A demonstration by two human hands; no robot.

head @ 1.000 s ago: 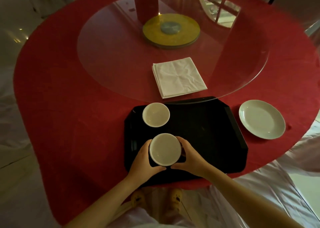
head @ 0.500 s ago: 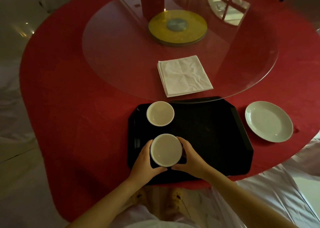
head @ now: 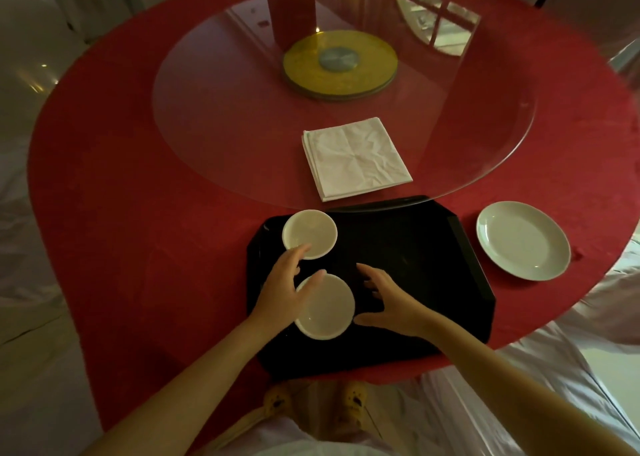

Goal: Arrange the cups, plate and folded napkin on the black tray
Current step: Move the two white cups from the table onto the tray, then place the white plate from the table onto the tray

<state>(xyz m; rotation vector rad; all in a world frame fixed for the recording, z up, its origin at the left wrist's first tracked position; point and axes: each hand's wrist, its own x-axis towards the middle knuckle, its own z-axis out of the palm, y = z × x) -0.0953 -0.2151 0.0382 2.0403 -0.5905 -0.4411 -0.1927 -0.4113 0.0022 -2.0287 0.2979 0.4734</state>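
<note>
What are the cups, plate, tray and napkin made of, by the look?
Near cup and far cup: likely glazed ceramic, smooth off-white with thick rims. Plate: same, with a faint sheen. Tray: probably moulded plastic, semi-gloss black, light glinting on its bevelled rim. Napkin: white cloth or heavy paper, matte with creases.

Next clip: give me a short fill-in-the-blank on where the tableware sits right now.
1. Two white round cups stand on the black ____.
2. The white round plate lies on the red ____, right of the tray.
3. The folded white napkin rests on the round ____ turntable.
4. Both hands are ____.

Missing: tray; tablecloth; glass; open
</note>
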